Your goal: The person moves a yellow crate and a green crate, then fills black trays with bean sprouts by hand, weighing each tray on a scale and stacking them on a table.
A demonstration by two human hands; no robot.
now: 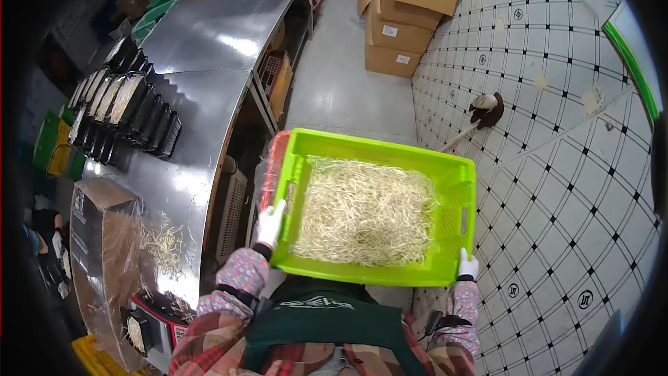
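Observation:
A bright green plastic crate [456, 167] is held out in front of my body. Pale, thin strands like bean sprouts or shredded straw [369, 212] cover its bottom. My left hand [270, 225], in a white glove, grips the crate's left side near the front corner. On the opposite side, my right hand [468, 264], also white-gloved, is closed on the rim near the front right corner. Parts of the fingers on both hands are hidden by the crate wall. A red crate edge [275, 157] shows just behind the green crate's left side.
A long steel table [209, 42] runs along my left, bearing stacked black trays [125, 101], loose strands [163, 247] and a plastic-lined cardboard box [104, 264]. A scale [158, 338] sits near me. Cardboard boxes [400, 31] stand ahead against the tiled wall [529, 167]. Another person's gloved hand [58, 244] shows far left.

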